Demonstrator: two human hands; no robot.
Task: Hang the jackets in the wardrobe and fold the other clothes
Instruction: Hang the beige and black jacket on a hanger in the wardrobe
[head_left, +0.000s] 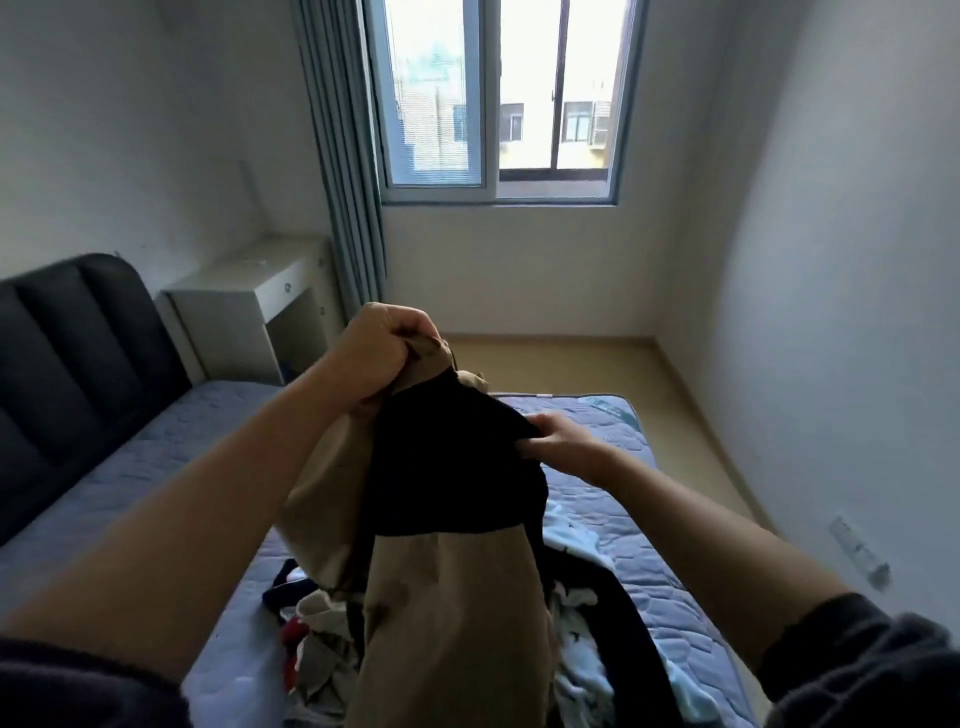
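The left hand is clenched around a bunch of tan fabric at the top of the jacket, lifting it above the bed; the right hand pinches the edge of the jacket's black upper panel, thumb on top, lower than the left hand and out over the bed's far half. The jacket hangs between the two hands, black across the shoulders and tan below, its lower part dropping to the near end of the bed. A heap of mixed clothes lies on the bed beneath and on both sides of the jacket. A dark padded headboard stands at the bed's left end; a white desk sits just beyond that end; a grey-blue curtain and a window are on the wall past the bed's far side.
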